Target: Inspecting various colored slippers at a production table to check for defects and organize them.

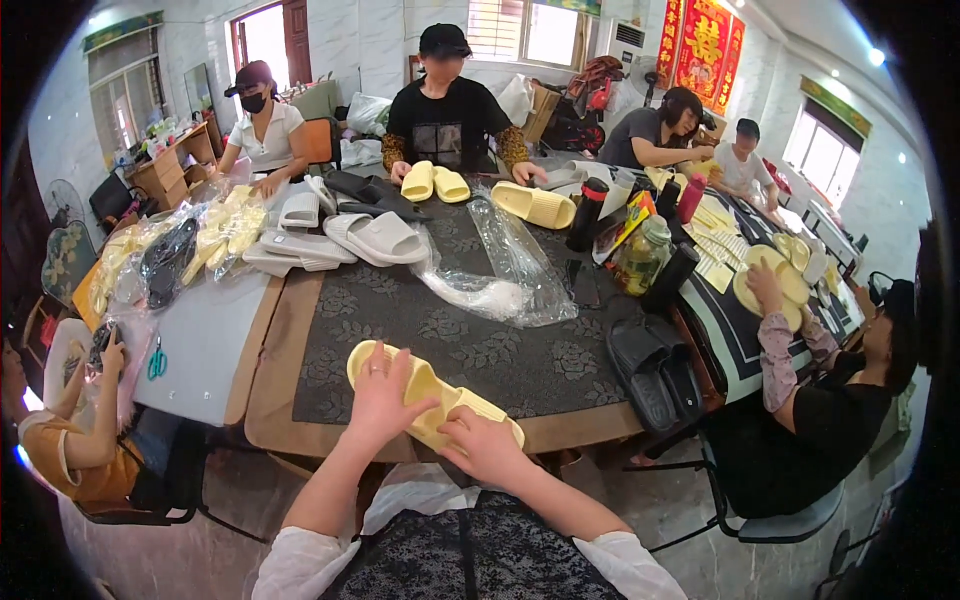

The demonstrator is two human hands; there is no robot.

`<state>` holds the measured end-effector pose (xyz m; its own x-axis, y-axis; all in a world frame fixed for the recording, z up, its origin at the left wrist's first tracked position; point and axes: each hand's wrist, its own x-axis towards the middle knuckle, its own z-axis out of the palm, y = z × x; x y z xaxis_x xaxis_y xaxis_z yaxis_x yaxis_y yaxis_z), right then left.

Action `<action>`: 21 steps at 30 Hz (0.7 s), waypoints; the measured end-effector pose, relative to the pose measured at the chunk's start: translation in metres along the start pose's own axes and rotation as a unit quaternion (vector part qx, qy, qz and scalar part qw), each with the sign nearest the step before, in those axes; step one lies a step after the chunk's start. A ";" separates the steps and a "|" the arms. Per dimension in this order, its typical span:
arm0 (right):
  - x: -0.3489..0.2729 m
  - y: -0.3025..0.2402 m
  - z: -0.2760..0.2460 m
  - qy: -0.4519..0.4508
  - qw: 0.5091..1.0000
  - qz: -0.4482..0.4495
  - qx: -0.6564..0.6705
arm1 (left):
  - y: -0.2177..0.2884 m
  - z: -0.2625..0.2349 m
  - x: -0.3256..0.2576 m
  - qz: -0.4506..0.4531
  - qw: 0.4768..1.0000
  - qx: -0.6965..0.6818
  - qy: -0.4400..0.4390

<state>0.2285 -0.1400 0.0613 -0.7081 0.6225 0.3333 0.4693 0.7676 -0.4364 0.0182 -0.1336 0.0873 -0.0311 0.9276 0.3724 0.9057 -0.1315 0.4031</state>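
The person's left hand lies over one end of the yellow slippers at the near edge of the dark floral mat, its fingers spread and thumb held apart — an open hand, not closed round anything. The right hand touches the other end with bent fingers; whether it truly grips there cannot be told. The slippers, apparently two, slant over the mat's near border. A crumpled clear plastic bag stretches across the mat's far half, and black slippers sit at its right edge. Grey slippers are heaped about its far left corner. Beyond the mat's far edge, a person sits with a second yellow pair in front — one hand beside it. Teal scissors lie well to the mat's left.
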 end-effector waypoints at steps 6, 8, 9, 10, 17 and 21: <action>0.010 -0.003 0.009 0.068 0.997 -0.004 -0.037 | -0.014 0.025 -0.008 -0.040 0.997 0.064 0.004; 0.011 -0.002 0.011 0.065 0.996 -0.019 -0.055 | -0.010 0.017 -0.006 -0.047 0.998 0.041 0.001; 0.012 0.000 0.014 0.059 0.996 -0.016 -0.057 | -0.010 0.014 -0.005 -0.053 0.998 0.017 0.002; 0.013 0.000 0.016 0.052 0.997 -0.012 -0.060 | -0.011 0.013 -0.006 -0.054 0.998 0.016 0.003; -0.004 0.041 -0.009 0.075 0.992 0.007 -0.102 | -0.081 -0.030 0.007 -0.080 0.978 0.083 0.172; -0.023 0.066 -0.025 0.140 0.967 0.102 -0.188 | -0.097 -0.036 0.009 0.007 0.993 -0.004 0.115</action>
<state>0.2887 -0.1002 0.0455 -0.4359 0.7427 0.5083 0.7797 0.5937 -0.1990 -0.0849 -0.1254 0.0822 -0.1148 0.8218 0.5581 0.9032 -0.1476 0.4031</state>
